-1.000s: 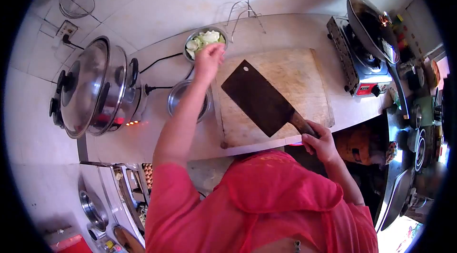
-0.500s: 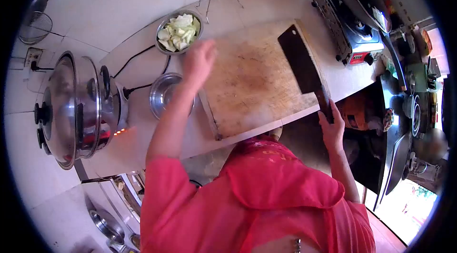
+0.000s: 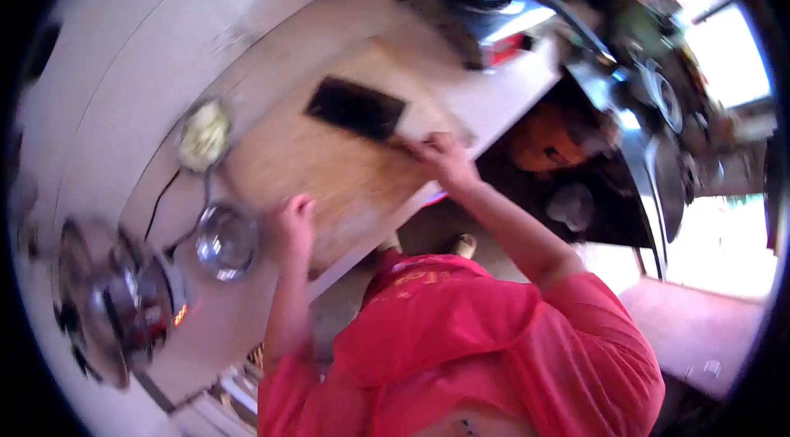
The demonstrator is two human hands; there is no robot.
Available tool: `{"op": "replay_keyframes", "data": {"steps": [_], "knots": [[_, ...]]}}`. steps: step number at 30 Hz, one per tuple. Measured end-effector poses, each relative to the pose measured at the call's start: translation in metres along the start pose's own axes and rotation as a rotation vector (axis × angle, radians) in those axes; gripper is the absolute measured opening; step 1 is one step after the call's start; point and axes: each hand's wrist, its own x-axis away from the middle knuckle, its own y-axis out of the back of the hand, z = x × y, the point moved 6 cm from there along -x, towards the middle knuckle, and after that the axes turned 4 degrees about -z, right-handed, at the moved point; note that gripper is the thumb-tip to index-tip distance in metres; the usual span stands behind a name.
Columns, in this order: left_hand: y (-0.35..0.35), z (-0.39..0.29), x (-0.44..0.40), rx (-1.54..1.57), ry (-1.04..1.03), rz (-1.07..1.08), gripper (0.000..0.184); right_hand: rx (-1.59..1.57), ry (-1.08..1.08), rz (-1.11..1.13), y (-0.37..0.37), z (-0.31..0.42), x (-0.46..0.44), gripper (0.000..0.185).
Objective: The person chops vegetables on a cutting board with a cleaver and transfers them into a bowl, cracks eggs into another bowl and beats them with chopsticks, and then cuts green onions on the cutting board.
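My right hand (image 3: 444,157) is wrapped round the handle of a dark, wide-bladed cleaver (image 3: 354,108). The blade is over the wooden cutting board (image 3: 313,178); blur hides whether it touches. My left hand (image 3: 296,219) is curled closed above the board's left edge, smeared by motion, with nothing visible in it. Left of that hand stands a shiny metal bowl (image 3: 226,241) with no food visible inside. Beyond it, a second bowl holds pale green cut vegetable pieces (image 3: 205,134).
A large steel steamer pot (image 3: 123,305) stands at the far left of the counter, with black cords running nearby. At the back right is a gas stove (image 3: 494,13) with a wok on it. An orange container (image 3: 547,141) sits below the counter on the right.
My left hand has moved away from the vegetable bowl, back towards my body. The cleaver has turned and shifted inward from the board's right edge. The whole view has swung and blurred.
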Motion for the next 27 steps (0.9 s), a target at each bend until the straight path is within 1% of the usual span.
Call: {"op": "replay_keyframes", "data": {"steps": [1, 2, 4, 6, 9, 10, 11, 13, 15, 17, 18, 20, 22, 24, 26, 27], "knots": [[-0.014, 0.021, 0.004, -0.039, 0.004, 0.012, 0.009, -0.055, -0.072, 0.068, -0.021, -0.018, 0.005, 0.028], [-0.009, 0.006, 0.004, -0.11, -0.003, 0.04, 0.01, -0.138, -0.263, 0.39, -0.021, -0.021, -0.001, 0.039], [-0.025, 0.024, 0.009, -0.193, 0.028, 0.033, 0.009, 0.161, 0.132, 0.006, -0.006, -0.01, 0.014, 0.043], [-0.026, 0.003, 0.012, -0.465, -0.088, -0.009, 0.009, 0.138, 0.043, 0.066, 0.026, -0.005, 0.022, 0.045], [-0.036, 0.004, 0.013, -0.59, -0.079, -0.043, 0.01, 0.035, -0.022, -0.017, 0.07, -0.029, 0.062, 0.049], [-0.04, 0.008, 0.015, -0.509, -0.029, -0.056, 0.008, 0.01, -0.051, -0.018, 0.086, -0.038, 0.079, 0.049], [-0.046, 0.009, 0.016, -0.43, 0.021, -0.07, 0.007, -0.013, -0.081, -0.075, 0.104, -0.05, 0.099, 0.046], [-0.061, -0.013, 0.017, -0.255, 0.103, -0.083, 0.006, -0.048, -0.123, -0.176, 0.135, -0.085, 0.148, 0.039], [-0.08, -0.051, 0.021, -0.068, 0.167, -0.083, 0.006, -0.065, -0.218, -0.196, 0.169, -0.116, 0.195, 0.036], [-0.117, -0.097, 0.023, 0.131, 0.08, -0.077, 0.011, -0.093, -0.347, -0.176, 0.187, -0.151, 0.244, 0.033], [-0.138, -0.123, 0.022, 0.23, 0.037, -0.075, 0.014, -0.069, -0.372, -0.193, 0.199, -0.165, 0.266, 0.031], [-0.182, -0.185, 0.027, 0.478, -0.031, -0.073, 0.017, -0.077, -0.48, -0.199, 0.221, -0.183, 0.301, 0.027], [-0.226, -0.261, 0.036, 0.667, -0.049, 0.013, 0.014, -0.089, -0.529, -0.244, 0.24, -0.196, 0.328, 0.024], [-0.261, -0.346, 0.048, 0.703, -0.055, 0.206, 0.012, -0.136, -0.586, -0.283, 0.256, -0.205, 0.347, 0.023], [-0.286, -0.424, 0.062, 0.647, -0.147, 0.301, 0.01, -0.216, -0.645, -0.329, 0.274, -0.214, 0.358, 0.022], [-0.303, -0.454, 0.069, 0.683, -0.206, 0.339, 0.01, -0.27, -0.679, -0.354, 0.283, -0.22, 0.361, 0.021]]}}
